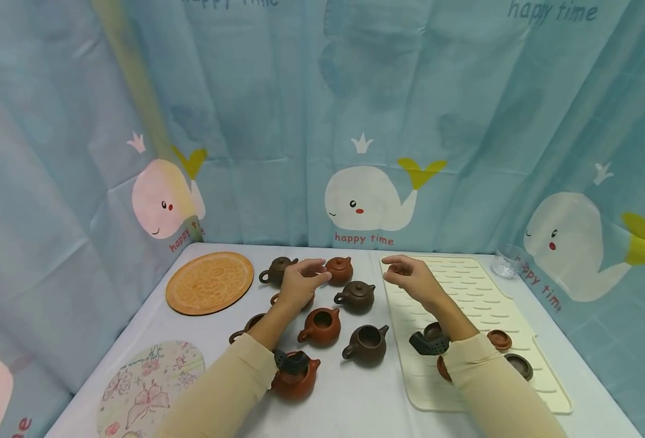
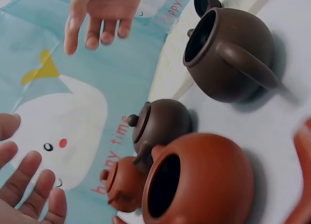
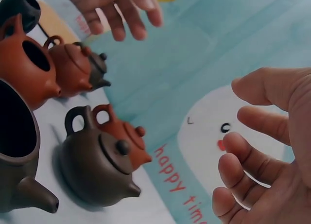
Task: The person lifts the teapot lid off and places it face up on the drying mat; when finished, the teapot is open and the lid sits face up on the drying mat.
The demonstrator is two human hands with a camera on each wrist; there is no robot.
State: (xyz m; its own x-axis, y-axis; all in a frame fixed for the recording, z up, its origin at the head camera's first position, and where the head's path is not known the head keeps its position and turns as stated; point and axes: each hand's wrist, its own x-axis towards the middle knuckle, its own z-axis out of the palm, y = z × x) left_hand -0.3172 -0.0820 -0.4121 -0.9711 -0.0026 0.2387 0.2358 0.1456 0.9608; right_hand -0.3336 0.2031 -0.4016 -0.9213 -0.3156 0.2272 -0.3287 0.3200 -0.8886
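Note:
My left hand (image 1: pixel 299 285) hovers over the back teapots, its fingers loosely bent and holding nothing. My right hand (image 1: pixel 412 280) hangs above the cream mat's back left corner, also empty, with fingers spread in the right wrist view. Lidded teapots stand at the back: a dark one (image 1: pixel 276 272), a red one (image 1: pixel 339 271) and another dark one (image 1: pixel 358 297). A further red teapot (image 3: pixel 72 71) is partly hidden by my left hand in the head view. Nearer me are lidless teapots: a red one (image 1: pixel 322 328), a dark one (image 1: pixel 367 347) and a front red one (image 1: pixel 294 384).
The cream ridged mat (image 1: pixel 467 292) lies at right and bears loose teapot lids, including a red lid (image 1: pixel 499 339) and a dark lid (image 1: pixel 518 366). A clear glass bowl (image 1: pixel 507 261) stands behind. On the left are a round orange-brown mat (image 1: pixel 210 283) and a butterfly-print mat (image 1: pixel 149 389).

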